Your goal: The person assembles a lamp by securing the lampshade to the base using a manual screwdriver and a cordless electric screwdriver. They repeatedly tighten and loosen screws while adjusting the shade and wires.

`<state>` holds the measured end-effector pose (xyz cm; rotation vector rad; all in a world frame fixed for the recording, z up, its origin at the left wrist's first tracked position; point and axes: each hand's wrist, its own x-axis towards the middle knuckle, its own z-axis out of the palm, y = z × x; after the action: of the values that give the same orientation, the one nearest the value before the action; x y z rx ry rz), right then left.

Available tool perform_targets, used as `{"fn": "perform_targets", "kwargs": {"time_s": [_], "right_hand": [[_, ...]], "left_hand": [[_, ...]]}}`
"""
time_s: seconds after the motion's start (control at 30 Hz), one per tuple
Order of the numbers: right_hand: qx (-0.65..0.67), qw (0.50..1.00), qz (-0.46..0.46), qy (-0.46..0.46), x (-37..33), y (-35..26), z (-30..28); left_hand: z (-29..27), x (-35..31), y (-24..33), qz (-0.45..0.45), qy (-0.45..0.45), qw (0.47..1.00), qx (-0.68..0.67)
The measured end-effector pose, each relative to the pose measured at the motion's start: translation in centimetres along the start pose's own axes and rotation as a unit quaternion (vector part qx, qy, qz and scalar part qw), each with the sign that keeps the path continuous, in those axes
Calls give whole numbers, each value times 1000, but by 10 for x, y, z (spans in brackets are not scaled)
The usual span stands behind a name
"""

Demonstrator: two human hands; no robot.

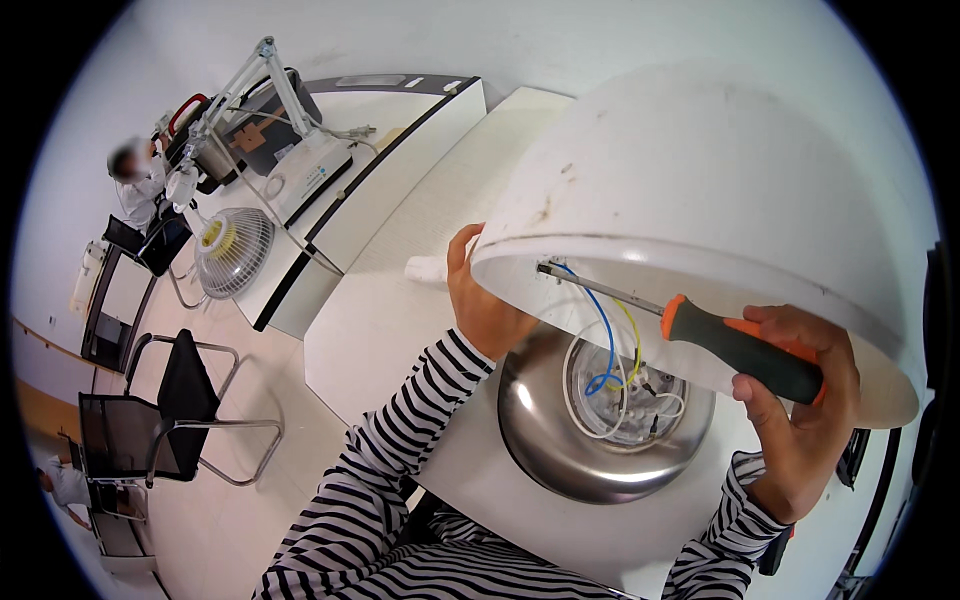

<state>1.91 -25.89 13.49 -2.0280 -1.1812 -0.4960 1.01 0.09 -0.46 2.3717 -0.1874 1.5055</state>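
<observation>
A large white dome-shaped housing is tilted over the table, its open rim facing me. My left hand grips it at the left rim, fingers partly hidden. My right hand is closed around the black and orange handle of a screwdriver. The screwdriver's tip touches or nearly touches a spot inside the rim, where wires end. Blue, yellow-green and white wires run from there down to a round brushed-metal base with a clear centre part, lying on the table below the housing.
A short white cylindrical piece lies left of my left hand on the white table. Beyond stand a white desk lamp with a caged head and a grey box. Black chairs are at the left; a person sits far back.
</observation>
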Motion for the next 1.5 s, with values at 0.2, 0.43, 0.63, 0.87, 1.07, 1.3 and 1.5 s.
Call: {"fn": "perform_targets", "kwargs": {"time_s": [0.2, 0.43, 0.63, 0.87, 1.07, 1.3, 1.5], "right_hand": [[9, 989, 129, 67, -5, 2, 10], [8, 1000, 16, 9, -12, 14, -4], [53, 991, 115, 35, -15, 5, 4], [-10, 997, 68, 29, -13, -15, 4], [-62, 998, 11, 10, -9, -17, 4], [-111, 993, 38, 21, -8, -9, 3], [-100, 994, 19, -46, -8, -19, -5]], "left_hand": [[-4, -2, 2, -21, -32, 999, 10], [-2, -1, -1, -6, -41, 999, 11], [-2, -14, -1, -42, -68, 996, 45], [-4, -3, 0, -39, -53, 998, 16], [-4, -16, -6, -78, -101, 992, 20], [4, -14, -7, -37, -61, 997, 29], [0, -11, -1, -57, -61, 996, 25]]}}
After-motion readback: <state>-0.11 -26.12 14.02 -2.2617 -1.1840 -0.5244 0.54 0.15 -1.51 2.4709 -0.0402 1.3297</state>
